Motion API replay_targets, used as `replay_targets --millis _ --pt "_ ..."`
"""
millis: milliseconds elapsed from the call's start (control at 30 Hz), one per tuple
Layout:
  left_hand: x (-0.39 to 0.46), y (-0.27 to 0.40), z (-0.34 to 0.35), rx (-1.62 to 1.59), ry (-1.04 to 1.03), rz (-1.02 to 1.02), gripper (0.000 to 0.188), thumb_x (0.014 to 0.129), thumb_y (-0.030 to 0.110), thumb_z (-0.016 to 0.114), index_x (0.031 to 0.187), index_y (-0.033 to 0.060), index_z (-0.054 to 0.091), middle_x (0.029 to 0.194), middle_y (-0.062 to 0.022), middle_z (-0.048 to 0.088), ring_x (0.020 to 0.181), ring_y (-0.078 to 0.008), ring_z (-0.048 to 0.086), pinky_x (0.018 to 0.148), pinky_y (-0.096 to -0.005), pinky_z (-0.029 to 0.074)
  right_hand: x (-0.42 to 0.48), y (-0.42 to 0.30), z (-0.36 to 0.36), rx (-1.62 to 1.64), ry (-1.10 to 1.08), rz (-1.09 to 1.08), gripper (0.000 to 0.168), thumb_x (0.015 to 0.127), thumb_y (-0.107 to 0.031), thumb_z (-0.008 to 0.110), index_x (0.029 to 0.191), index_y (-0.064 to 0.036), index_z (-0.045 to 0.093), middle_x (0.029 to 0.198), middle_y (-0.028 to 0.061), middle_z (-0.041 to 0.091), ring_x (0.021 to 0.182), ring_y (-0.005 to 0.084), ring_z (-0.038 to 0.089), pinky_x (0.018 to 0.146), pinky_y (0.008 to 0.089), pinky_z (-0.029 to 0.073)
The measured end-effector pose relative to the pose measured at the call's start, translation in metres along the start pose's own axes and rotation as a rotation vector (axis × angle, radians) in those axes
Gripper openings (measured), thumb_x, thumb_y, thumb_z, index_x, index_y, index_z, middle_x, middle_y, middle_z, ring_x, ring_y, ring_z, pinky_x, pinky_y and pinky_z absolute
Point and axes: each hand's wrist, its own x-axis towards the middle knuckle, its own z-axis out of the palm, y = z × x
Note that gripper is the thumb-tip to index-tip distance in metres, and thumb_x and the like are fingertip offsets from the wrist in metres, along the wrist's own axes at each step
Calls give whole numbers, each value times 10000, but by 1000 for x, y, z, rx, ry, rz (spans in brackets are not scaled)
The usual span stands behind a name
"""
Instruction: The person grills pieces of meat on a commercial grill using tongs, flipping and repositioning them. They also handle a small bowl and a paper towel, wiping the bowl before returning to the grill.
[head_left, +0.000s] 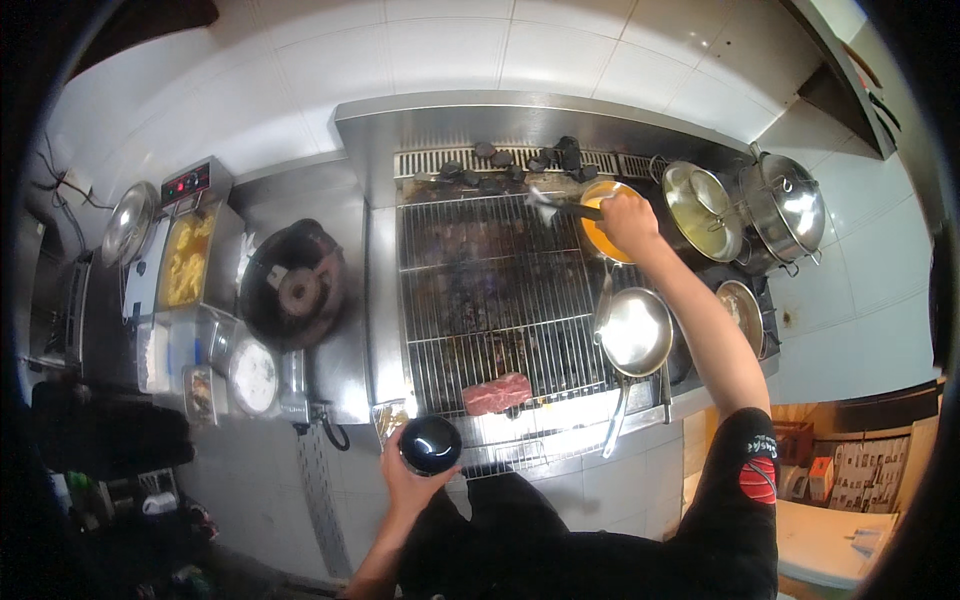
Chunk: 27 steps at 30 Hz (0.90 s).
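My right hand (630, 223) is closed on the black handle of a utensil (574, 209), perhaps a basting brush, whose pale head is over the back right of the grill grate (487, 262). Below that hand is a pan of orange liquid (600, 232). With my left hand (411, 472) I hold a round container with a shiny black top or dark contents (431, 445) at the grill's front left corner; which of the two cannot be told. A raw piece of red meat (497, 394) lies on the front of the grate.
Charcoal pieces (502, 157) lie along the back ledge. To the right are an empty steel frying pan (636, 331), a pot of yellowish liquid (701, 214) and a lidded steel pot (787, 199). A dark wok (300, 289) and a fryer with yellow food (187, 259) stand left.
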Motion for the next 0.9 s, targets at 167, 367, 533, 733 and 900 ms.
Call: replay_targets --millis 167,367,533,733,900 --pt "-7 -5 -4 -6 60 -21 1025 506 351 973 1336 39 459 1244 -159 580 1156 -331 552 996 -440 407 -94 -59 30 -128 51 -140 84 881 -157 551 857 -137 629 817 50 628 787 196 650 672 359 490" --pt "-8 1 -26 83 76 -22 995 519 257 973 1326 5 447 1240 -167 578 1156 -289 577 1008 -411 446 -202 -140 -51 451 -505 -54 349 919 -422 641 1001 -89 708 782 145 708 726 301 720 655 434 593" --pt "-7 0 -56 82 58 61 979 529 237 967 1323 -2 447 1233 -163 578 1145 -284 578 1004 -399 447 -234 -182 -20 730 -548 238 398 882 -452 676 1063 -100 710 867 197 705 883 370 700 791 464 565" --pt "-6 -27 -90 36 -32 72 998 528 239 972 1332 6 429 1196 -159 596 1112 -278 592 989 -391 459 -277 -161 -7 319 -285 542 266 888 -311 639 953 -55 669 876 185 705 833 360 711 725 475 566" --pt "4 -32 -114 115 -123 74 1040 502 303 972 1349 45 427 1276 -161 547 1197 -328 524 1021 -455 404 -275 -180 -16 151 -208 706 152 911 -151 564 936 -35 658 843 166 708 802 343 712 681 428 563"
